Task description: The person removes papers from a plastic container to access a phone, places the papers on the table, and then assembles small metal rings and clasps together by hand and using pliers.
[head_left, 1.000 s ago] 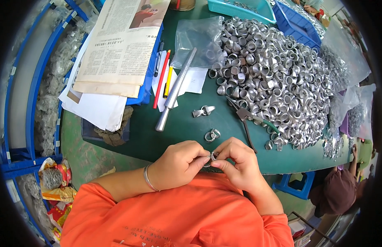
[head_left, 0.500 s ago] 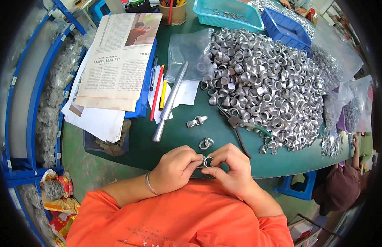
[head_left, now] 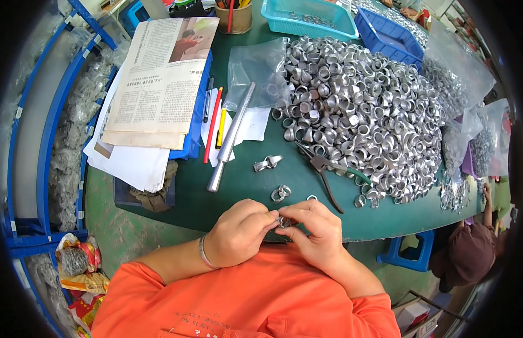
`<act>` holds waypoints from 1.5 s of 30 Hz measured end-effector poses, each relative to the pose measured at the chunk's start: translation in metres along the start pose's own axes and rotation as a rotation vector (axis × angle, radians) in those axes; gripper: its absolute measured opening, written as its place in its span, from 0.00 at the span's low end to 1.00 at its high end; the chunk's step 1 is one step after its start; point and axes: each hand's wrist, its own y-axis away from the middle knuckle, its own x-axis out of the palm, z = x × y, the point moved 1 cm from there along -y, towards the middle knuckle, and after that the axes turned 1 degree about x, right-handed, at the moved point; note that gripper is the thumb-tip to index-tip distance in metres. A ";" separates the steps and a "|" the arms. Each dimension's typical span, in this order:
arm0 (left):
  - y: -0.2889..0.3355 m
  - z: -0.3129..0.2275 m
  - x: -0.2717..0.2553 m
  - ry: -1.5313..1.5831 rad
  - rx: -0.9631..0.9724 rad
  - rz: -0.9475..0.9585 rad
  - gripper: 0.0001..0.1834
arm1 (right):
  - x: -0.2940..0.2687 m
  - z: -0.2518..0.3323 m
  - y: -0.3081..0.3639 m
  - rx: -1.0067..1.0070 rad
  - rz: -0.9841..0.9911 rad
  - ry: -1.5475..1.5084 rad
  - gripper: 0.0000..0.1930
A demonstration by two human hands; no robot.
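My left hand (head_left: 240,232) and my right hand (head_left: 316,232) meet at the near edge of the green table, both closed. Their fingertips pinch a silver ring (head_left: 283,222) between them, partly covered by the fingers. A slim ring's rim (head_left: 312,198) peeks out just beyond my right hand's knuckles; whether it touches the hand I cannot tell. Past the fingertips lie a couple of rings together (head_left: 281,194), with another small silver ring cluster (head_left: 267,163) farther off. Pliers (head_left: 321,165) with dark and green handles rest at the edge of a big heap of silver rings (head_left: 363,118).
A tapered metal ring mandrel (head_left: 232,135) lies left of centre, beside a red pencil (head_left: 213,127) and a yellow pen (head_left: 222,128). Newspaper (head_left: 157,84) tops a blue tray at left. Teal (head_left: 311,25) and blue baskets (head_left: 388,38) stand behind the heap. Another person (head_left: 467,253) is at far right.
The ring between my fingertips has turned and is now more covered by them. A ring's rim now shows beyond my right hand, where none showed before. The view has shifted slightly.
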 end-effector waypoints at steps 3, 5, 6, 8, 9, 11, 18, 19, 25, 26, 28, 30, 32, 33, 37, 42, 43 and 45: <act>0.003 0.003 0.000 0.069 -0.110 0.025 0.11 | 0.004 -0.002 0.000 -0.048 -0.016 0.017 0.17; 0.005 0.006 0.003 0.136 -0.215 0.052 0.10 | 0.008 -0.005 0.004 -0.017 -0.066 0.033 0.17; 0.005 0.006 0.004 0.136 -0.218 0.052 0.10 | 0.009 -0.005 0.005 -0.015 -0.065 0.032 0.17; 0.003 0.005 0.005 0.013 -0.030 0.001 0.08 | 0.010 -0.006 0.006 0.134 -0.106 -0.139 0.15; 0.003 0.006 0.005 0.015 -0.032 0.004 0.08 | 0.010 -0.007 0.006 0.138 -0.107 -0.140 0.15; 0.001 0.009 0.005 -0.025 -0.002 0.014 0.05 | 0.006 -0.007 0.002 -0.046 -0.120 -0.029 0.13; 0.012 0.020 0.009 0.571 -0.684 0.176 0.03 | 0.003 -0.008 -0.007 0.060 -0.123 0.055 0.08; 0.011 0.024 0.010 0.396 -0.460 0.157 0.05 | 0.005 -0.013 -0.008 -0.025 -0.145 0.065 0.08; 0.008 0.016 0.011 0.825 -0.789 0.118 0.06 | 0.005 -0.011 -0.013 -0.013 -0.130 0.026 0.09; 0.009 0.018 0.013 0.865 -0.765 0.116 0.06 | 0.008 -0.010 -0.010 -0.012 -0.131 0.027 0.09; 0.009 0.023 0.009 0.776 -0.653 0.139 0.06 | 0.015 -0.012 -0.003 0.191 -0.237 -0.302 0.13; 0.008 0.023 0.007 0.685 -0.546 0.160 0.06 | 0.014 -0.013 -0.001 0.217 -0.193 -0.343 0.15; 0.006 0.020 0.008 0.627 -0.447 0.088 0.07 | 0.009 -0.016 -0.001 0.202 -0.035 -0.260 0.17; 0.007 0.022 0.009 0.549 -0.444 0.047 0.06 | 0.008 -0.012 -0.003 0.210 -0.016 -0.218 0.15; 0.010 0.023 0.011 0.623 -0.478 -0.016 0.07 | 0.005 -0.008 -0.004 0.229 -0.063 -0.088 0.10; 0.003 0.014 0.004 0.797 -0.695 0.080 0.15 | 0.006 -0.009 -0.002 0.030 -0.117 -0.002 0.10; 0.004 0.015 0.004 0.819 -0.660 0.063 0.18 | 0.005 -0.010 -0.003 0.003 -0.124 -0.002 0.10; 0.001 0.018 -0.001 0.637 -0.528 0.149 0.20 | 0.003 -0.011 -0.003 -0.022 -0.130 -0.001 0.11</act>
